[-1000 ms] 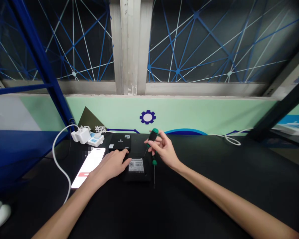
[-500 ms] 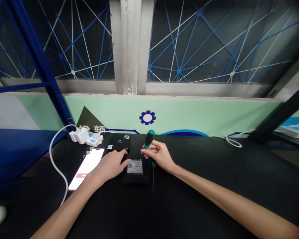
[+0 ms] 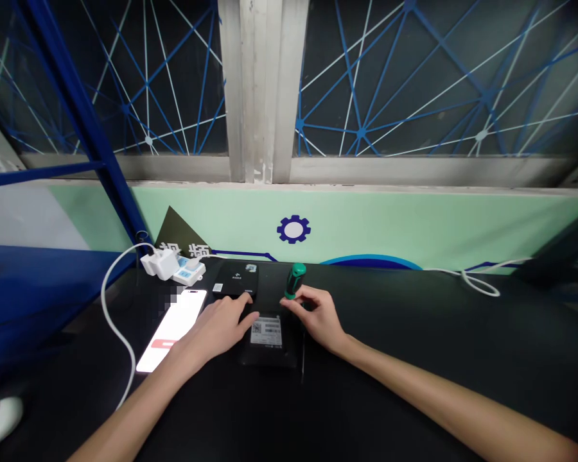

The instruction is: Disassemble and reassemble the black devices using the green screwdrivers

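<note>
A flat black device [image 3: 270,350] with a white label lies on the black table [image 3: 414,359] in front of me. My left hand [image 3: 216,328] rests on its left edge, fingers stretched flat, holding it down. My right hand [image 3: 318,316] is closed round a screwdriver [image 3: 293,281] with a green and black handle, held nearly upright over the device's far right corner. The tip is hidden behind my fingers. A second thin screwdriver shaft [image 3: 302,359] lies along the device's right side.
A lit phone [image 3: 172,328] lies left of my left hand. Behind it sit a second black box [image 3: 237,280], a white charger [image 3: 158,263] with a long white cable [image 3: 110,321], and a small blue-white unit [image 3: 189,272]. Another white cable [image 3: 479,282] lies far right.
My right hand has lowered the green screwdriver from mid-air down onto the device's far right corner and turned it more upright. The left hand has stayed in place.
</note>
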